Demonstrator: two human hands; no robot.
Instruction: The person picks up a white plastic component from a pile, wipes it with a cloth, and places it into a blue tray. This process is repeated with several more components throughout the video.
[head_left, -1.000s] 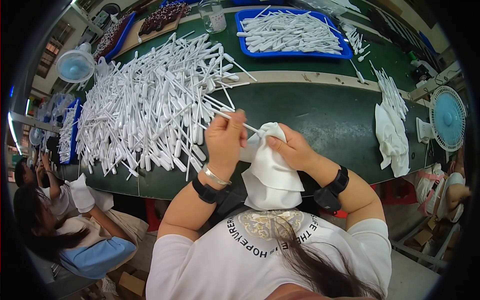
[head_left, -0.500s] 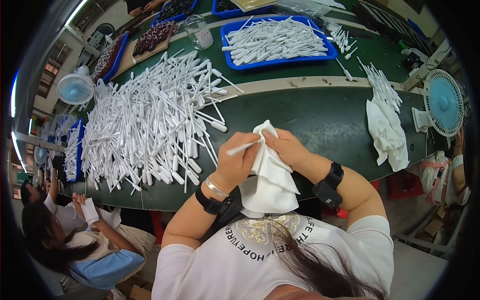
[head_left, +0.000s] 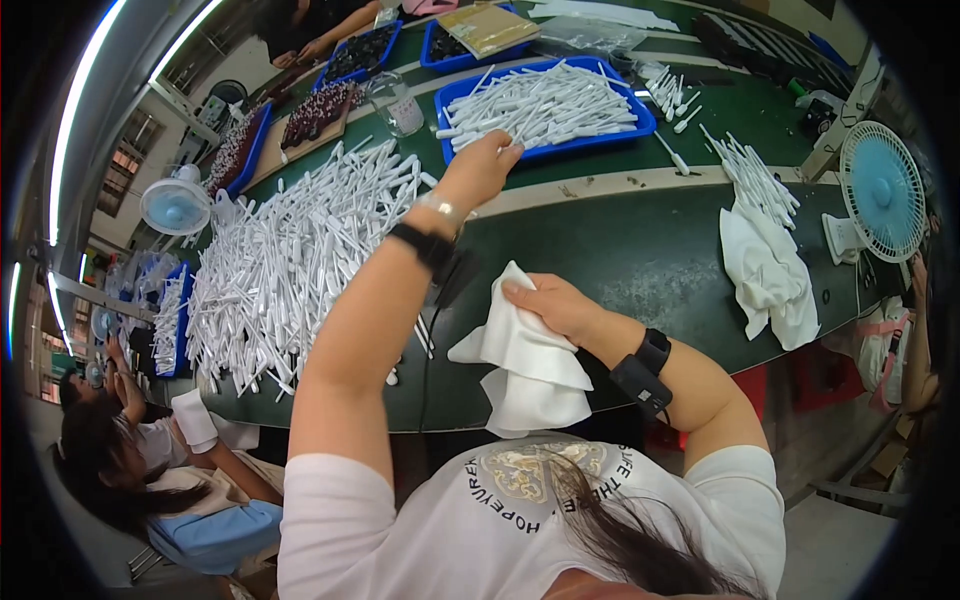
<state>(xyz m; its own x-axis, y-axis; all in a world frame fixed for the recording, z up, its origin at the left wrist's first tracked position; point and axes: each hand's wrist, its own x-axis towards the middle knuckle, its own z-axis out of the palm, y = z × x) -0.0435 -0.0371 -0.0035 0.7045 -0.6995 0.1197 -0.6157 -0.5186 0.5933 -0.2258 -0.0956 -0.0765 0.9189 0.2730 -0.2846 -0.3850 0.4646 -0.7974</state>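
My left hand (head_left: 482, 168) is stretched far forward over the near rim of a blue tray (head_left: 447, 148) that is heaped with white sticks (head_left: 545, 100), each with a thicker end. Its fingers are curled together at the heap; whether a stick is between them is hidden. In front of my chest, my right hand (head_left: 552, 305) grips a folded white cloth (head_left: 535, 360), thumb on top, with the loose part hanging down. To the left, a large loose pile of the same white sticks (head_left: 290, 270) covers the green table (head_left: 600, 235).
A second crumpled white cloth (head_left: 768, 270) lies at the right beside more white sticks (head_left: 750, 175) and a fan (head_left: 880, 190). A glass jar (head_left: 397, 108) stands left of the tray. Another person (head_left: 190, 490) sits at the lower left; a second fan (head_left: 175, 203) is behind the pile.
My left hand has left the cloth, where it held a white stick, and moved forward to the blue tray. My right hand still holds the cloth near my chest.
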